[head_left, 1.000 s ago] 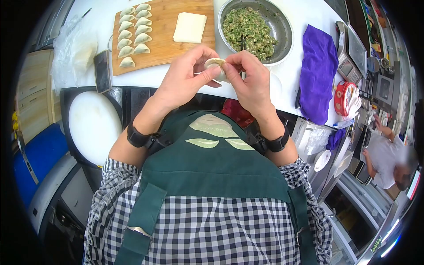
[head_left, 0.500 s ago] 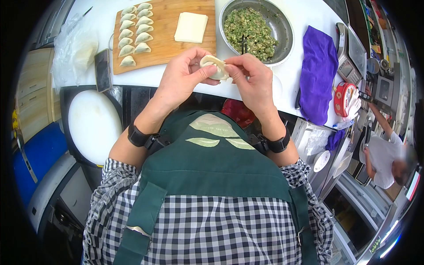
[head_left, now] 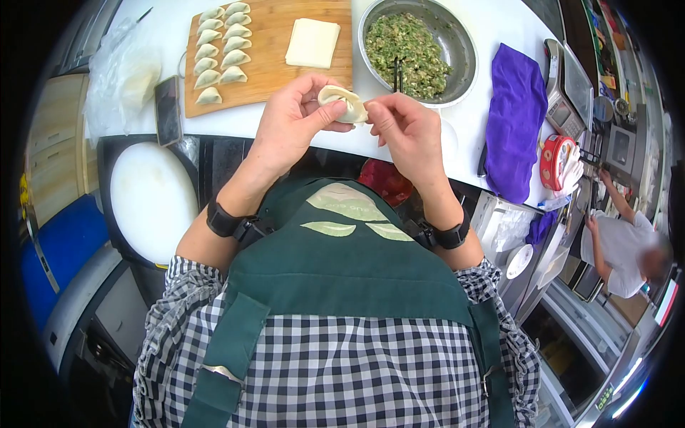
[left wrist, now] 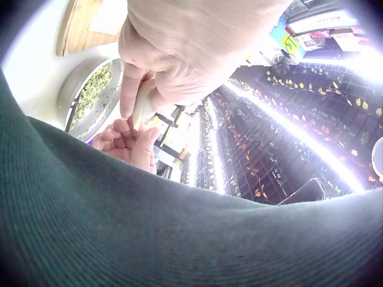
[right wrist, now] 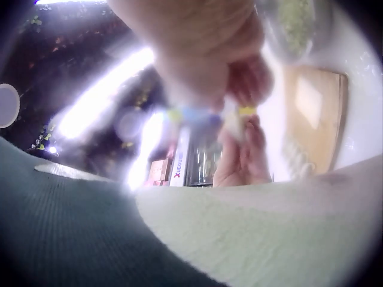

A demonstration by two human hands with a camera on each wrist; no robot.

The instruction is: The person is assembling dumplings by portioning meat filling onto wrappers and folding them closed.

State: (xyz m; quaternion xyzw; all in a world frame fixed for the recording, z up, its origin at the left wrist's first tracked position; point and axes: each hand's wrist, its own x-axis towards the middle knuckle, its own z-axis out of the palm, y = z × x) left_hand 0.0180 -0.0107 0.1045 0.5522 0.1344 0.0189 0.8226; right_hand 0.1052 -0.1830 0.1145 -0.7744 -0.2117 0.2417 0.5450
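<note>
My left hand (head_left: 289,121) holds a folded dumpling (head_left: 349,105) above the table's front edge, its thumb across the near side and fingers behind. At the dumpling's right end, my right hand (head_left: 410,132) pinches the corner between thumb and forefinger. In the left wrist view the pale dough (left wrist: 142,107) stands between both hands' fingers. Two rows of pleated dumplings (head_left: 235,44) lie on a wooden board (head_left: 267,78), beside a stack of square wrappers (head_left: 312,43). A steel bowl (head_left: 464,57) holds green chopped filling (head_left: 407,53), with dark chopsticks (head_left: 397,75) in it.
A phone (head_left: 168,110) and a clear plastic bag (head_left: 125,78) lie left of the board. On the right are a purple cloth (head_left: 515,121), a kitchen scale (head_left: 564,110) and a red tin (head_left: 555,160). Another person (head_left: 624,250) stands at far right.
My right hand has shifted slightly right and down, to the dumpling's right end. The dumpling has turned, showing more of its folded side. The person at far right has moved an arm.
</note>
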